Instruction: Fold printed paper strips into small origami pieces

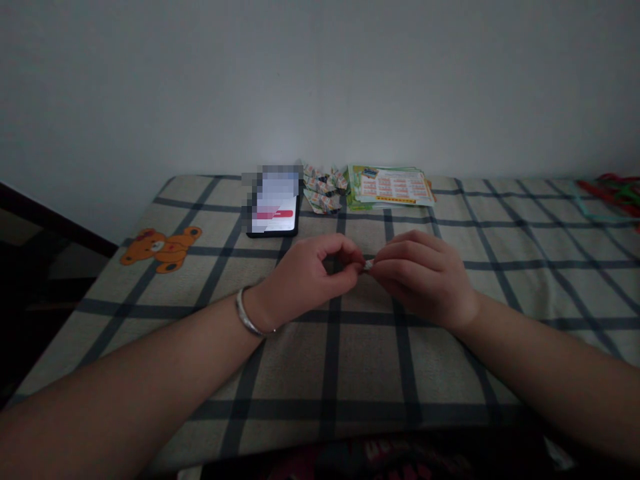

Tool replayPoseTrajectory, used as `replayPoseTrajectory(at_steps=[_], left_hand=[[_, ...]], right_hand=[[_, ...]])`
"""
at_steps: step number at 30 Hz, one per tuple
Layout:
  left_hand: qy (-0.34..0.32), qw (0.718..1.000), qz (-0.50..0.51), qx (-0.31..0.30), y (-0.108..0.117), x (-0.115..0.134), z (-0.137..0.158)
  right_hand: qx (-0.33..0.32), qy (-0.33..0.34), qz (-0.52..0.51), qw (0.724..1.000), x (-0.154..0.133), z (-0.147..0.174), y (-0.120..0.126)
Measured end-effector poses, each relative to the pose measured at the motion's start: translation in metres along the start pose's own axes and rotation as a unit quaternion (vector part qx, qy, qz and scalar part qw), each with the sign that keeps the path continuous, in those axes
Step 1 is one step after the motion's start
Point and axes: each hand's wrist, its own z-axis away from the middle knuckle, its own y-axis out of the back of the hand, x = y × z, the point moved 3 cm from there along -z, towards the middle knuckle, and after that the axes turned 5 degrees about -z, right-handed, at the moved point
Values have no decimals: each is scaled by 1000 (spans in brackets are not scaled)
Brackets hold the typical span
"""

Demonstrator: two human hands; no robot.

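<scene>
A small whitish piece of folded paper (pixel 369 265) is pinched between my two hands above the checked tablecloth (pixel 360 360). My left hand (pixel 310 277), with a silver bangle (pixel 246 315) on the wrist, grips its left end between thumb and index finger. From the other side, my right hand (pixel 425 277) holds it in closed fingertips, which hide most of it. Just beyond the hands lie several folded printed paper pieces (pixel 323 190) and a stack of printed cards (pixel 393 188).
A phone (pixel 274 203) with a lit screen lies behind my left hand. The cloth carries a teddy bear figure (pixel 163 249) on the left. Red and green strands (pixel 617 193) sit at the far right. A pale wall (pixel 320 87) rises behind the table.
</scene>
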Motion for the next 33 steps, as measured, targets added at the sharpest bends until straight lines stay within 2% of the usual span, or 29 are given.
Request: replayPoseTrajectory(at_steps=[3, 8, 15, 19, 26, 33], left_hand=[[-13, 1000, -14, 12, 1, 1, 1], [-102, 991, -83, 25, 4, 6, 3], [-158, 976, -151, 5, 4, 9, 4], [-200, 961, -190, 15, 5, 11, 4], [-259, 923, -280, 54, 7, 15, 5], [-292, 894, -331, 74, 9, 20, 7]], right_hand=[[1, -16, 0, 1000, 1, 0, 1], [2, -38, -2, 999, 2, 2, 1], [1, -56, -25, 998, 3, 2, -1], [3, -64, -32, 997, 2, 1, 0], [-15, -33, -29, 999, 2, 2, -3], [-12, -38, -22, 999, 2, 2, -3]])
